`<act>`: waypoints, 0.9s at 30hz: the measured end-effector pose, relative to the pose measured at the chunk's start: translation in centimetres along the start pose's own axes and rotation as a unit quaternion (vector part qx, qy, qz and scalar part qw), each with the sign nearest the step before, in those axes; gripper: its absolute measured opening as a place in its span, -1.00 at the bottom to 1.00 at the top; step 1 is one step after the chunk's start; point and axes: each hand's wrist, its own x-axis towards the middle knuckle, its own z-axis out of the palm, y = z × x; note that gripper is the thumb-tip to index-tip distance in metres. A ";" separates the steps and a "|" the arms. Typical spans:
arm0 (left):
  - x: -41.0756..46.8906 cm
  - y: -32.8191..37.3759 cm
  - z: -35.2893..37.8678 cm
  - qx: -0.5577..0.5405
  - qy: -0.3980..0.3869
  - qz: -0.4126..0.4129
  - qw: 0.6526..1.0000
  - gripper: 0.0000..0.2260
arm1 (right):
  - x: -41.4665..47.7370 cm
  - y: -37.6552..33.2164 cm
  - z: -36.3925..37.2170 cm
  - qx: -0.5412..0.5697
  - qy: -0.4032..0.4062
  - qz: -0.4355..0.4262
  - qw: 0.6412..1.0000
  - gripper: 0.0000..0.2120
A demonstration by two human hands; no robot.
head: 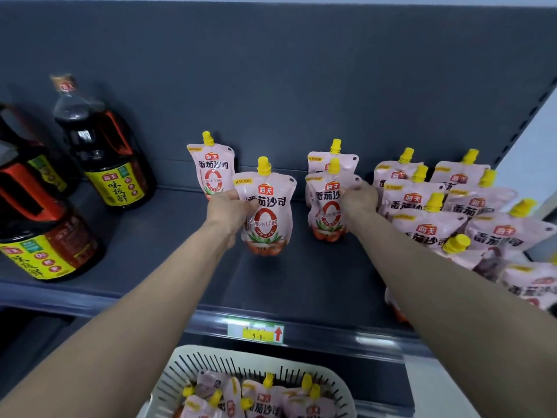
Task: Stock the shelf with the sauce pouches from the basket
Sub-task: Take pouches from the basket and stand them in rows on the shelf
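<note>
My left hand (230, 211) grips a pink sauce pouch with a yellow cap (268, 212), upright on the dark shelf (168, 251). My right hand (360, 197) holds a second pouch (327, 211) by its right edge, also upright on the shelf. Behind each held pouch stands another pouch (209, 167), (334, 156) near the back panel. Several more pouches (446, 212) are lined up in rows at the right. A white slotted basket (211, 362) at the bottom holds several pouches (265, 401).
Large dark soy sauce bottles (105, 155) with yellow labels stand on the shelf's left side. A price tag (256, 331) sits on the shelf's front rail. Bare shelf surface lies between the bottles and my left hand.
</note>
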 end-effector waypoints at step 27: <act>-3.0 -1.1 3.8 0.038 -0.070 -0.016 0.997 -0.76 | -4.0 -4.1 -3.8 -0.061 0.024 -0.096 0.993 -0.70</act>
